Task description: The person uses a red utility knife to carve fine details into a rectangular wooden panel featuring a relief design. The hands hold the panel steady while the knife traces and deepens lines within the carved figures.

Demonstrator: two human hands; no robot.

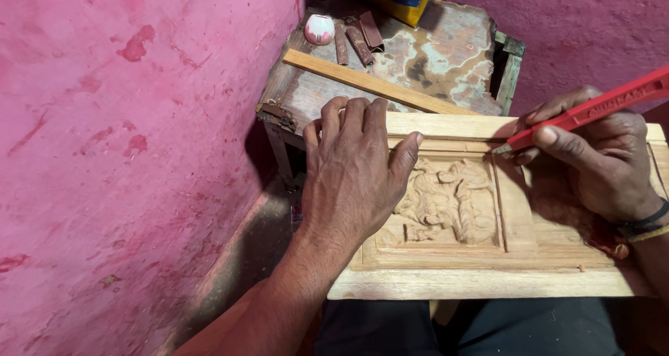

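A pale carved wooden panel (481,272) lies across my lap, with a raised relief figure (446,202) in its sunken middle. My left hand (355,168) rests flat on the panel's left end, fingers spread and pressing down. My right hand (599,154) grips a red-handled cutter (592,108) like a pen. Its metal tip touches the panel's inner frame at the top right corner of the relief.
A worn small wooden table (446,56) stands just behind the panel. On it lie a long wooden strip (369,84), rolled pieces of brown sandpaper (359,42) and a small pink-and-white round object (319,29). A pink wall (125,154) closes the left side.
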